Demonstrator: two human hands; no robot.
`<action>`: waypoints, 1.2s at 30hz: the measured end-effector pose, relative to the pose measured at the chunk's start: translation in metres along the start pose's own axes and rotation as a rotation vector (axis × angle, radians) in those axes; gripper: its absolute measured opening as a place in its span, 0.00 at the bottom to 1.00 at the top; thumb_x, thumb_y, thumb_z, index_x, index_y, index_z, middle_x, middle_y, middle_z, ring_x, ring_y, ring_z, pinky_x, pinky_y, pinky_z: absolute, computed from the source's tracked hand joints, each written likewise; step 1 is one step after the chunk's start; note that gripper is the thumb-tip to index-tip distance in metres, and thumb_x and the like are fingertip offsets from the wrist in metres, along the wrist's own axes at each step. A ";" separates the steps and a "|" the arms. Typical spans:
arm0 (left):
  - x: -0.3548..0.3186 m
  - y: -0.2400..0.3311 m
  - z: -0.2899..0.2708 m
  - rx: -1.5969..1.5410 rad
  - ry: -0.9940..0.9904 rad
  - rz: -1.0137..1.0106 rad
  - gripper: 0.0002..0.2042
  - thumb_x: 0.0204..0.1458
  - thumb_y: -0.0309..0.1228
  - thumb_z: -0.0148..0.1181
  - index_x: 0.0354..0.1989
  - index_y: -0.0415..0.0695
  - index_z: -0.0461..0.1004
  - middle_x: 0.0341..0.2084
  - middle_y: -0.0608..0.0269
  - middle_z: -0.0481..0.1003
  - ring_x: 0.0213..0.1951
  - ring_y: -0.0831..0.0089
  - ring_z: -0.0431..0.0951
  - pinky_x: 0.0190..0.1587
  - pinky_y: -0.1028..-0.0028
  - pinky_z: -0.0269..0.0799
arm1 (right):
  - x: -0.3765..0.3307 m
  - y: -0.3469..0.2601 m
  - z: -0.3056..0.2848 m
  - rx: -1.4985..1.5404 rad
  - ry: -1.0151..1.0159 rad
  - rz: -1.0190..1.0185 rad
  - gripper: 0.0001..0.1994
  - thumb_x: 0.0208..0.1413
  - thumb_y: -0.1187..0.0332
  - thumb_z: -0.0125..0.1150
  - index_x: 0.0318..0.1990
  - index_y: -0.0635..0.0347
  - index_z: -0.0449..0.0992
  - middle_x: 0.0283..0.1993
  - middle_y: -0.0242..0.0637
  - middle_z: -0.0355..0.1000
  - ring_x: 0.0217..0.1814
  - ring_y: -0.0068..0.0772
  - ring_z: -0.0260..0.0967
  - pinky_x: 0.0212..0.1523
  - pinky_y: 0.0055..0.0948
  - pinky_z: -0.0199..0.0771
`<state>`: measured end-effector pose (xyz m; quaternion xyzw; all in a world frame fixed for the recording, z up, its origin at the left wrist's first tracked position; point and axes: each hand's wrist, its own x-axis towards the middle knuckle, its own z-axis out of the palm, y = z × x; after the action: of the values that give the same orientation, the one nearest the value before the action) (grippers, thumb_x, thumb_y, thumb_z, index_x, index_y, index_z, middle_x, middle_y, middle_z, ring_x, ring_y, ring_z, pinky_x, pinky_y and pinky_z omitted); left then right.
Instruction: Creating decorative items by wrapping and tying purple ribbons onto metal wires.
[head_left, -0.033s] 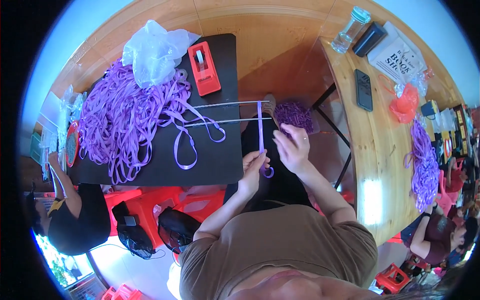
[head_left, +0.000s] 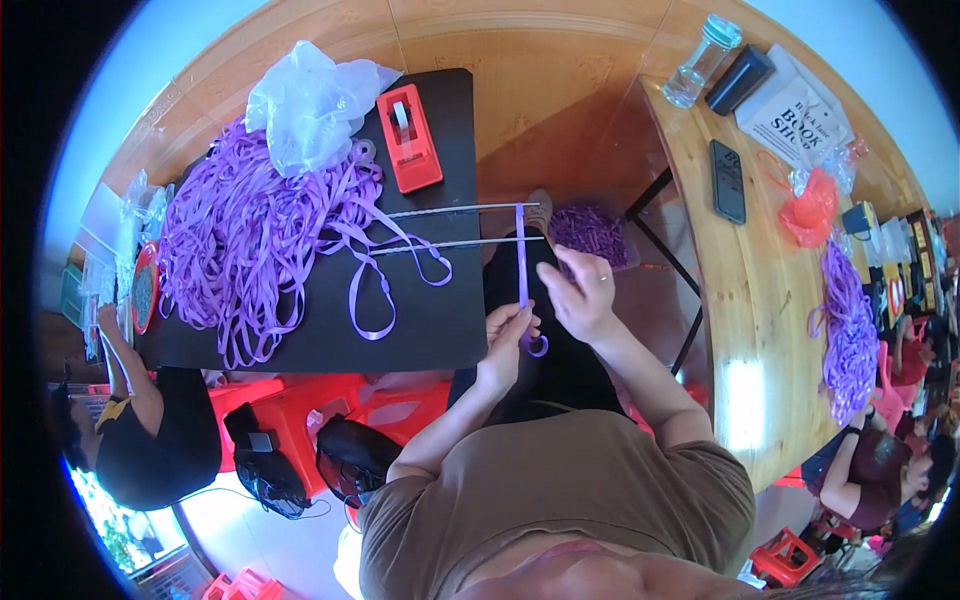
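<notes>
A narrow purple ribbon [head_left: 521,265] runs from two thin metal rods [head_left: 480,240] down to my left hand [head_left: 508,345]. The rods jut side by side over the black table's right edge, and the ribbon crosses both near their tips. My left fingers pinch its lower part, and a short curl of it hangs below them. My right hand [head_left: 582,298] hovers just right of the ribbon, fingers bent and apart, with nothing visible in it. On the black table [head_left: 420,325] lies a big tangled heap of purple ribbons [head_left: 260,235]; one loose loop trails beside the rods.
A red tape dispenser [head_left: 409,140] and a clear plastic bag [head_left: 310,105] lie by the heap. Below the rod tips stands a container of purple pieces [head_left: 590,235]. The wooden table [head_left: 740,320] at right bears a phone [head_left: 727,180], a bottle [head_left: 700,62] and more purple ribbons [head_left: 848,330].
My right hand has shifted slightly left, toward the ribbon. My left hand keeps its pinch in the same place.
</notes>
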<state>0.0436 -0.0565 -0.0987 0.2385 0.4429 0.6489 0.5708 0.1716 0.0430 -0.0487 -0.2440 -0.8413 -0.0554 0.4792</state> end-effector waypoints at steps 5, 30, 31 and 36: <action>-0.002 0.002 0.004 -0.040 -0.007 0.004 0.11 0.56 0.29 0.55 0.44 0.35 0.72 0.28 0.61 0.75 0.29 0.78 0.73 0.36 0.79 0.69 | 0.008 0.010 0.011 -0.129 -0.074 -0.323 0.17 0.36 0.68 0.61 0.39 0.58 0.78 0.49 0.36 0.71 0.45 0.33 0.67 0.40 0.29 0.63; -0.003 0.001 -0.001 -0.224 -0.162 0.054 0.09 0.59 0.28 0.50 0.41 0.36 0.72 0.27 0.58 0.75 0.31 0.73 0.75 0.38 0.74 0.71 | 0.037 0.001 0.007 0.043 -0.083 -0.308 0.12 0.36 0.67 0.61 0.32 0.58 0.76 0.38 0.33 0.71 0.39 0.31 0.68 0.34 0.30 0.61; -0.002 0.001 -0.006 -0.175 -0.195 0.022 0.11 0.59 0.30 0.48 0.43 0.36 0.71 0.30 0.58 0.75 0.32 0.73 0.75 0.39 0.74 0.71 | 0.041 0.002 0.007 0.086 -0.062 -0.238 0.12 0.35 0.68 0.62 0.32 0.58 0.76 0.37 0.33 0.71 0.38 0.31 0.68 0.33 0.30 0.60; 0.008 -0.005 0.004 -0.116 -0.095 0.093 0.18 0.61 0.33 0.46 0.55 0.37 0.65 0.42 0.56 0.73 0.39 0.73 0.74 0.44 0.74 0.68 | 0.079 0.017 0.007 0.352 -0.052 0.026 0.08 0.40 0.75 0.63 0.31 0.61 0.76 0.32 0.34 0.73 0.32 0.34 0.68 0.32 0.31 0.61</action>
<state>0.0476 -0.0480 -0.1028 0.2561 0.3654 0.6872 0.5733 0.1403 0.0882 0.0110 -0.1685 -0.8470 0.1054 0.4931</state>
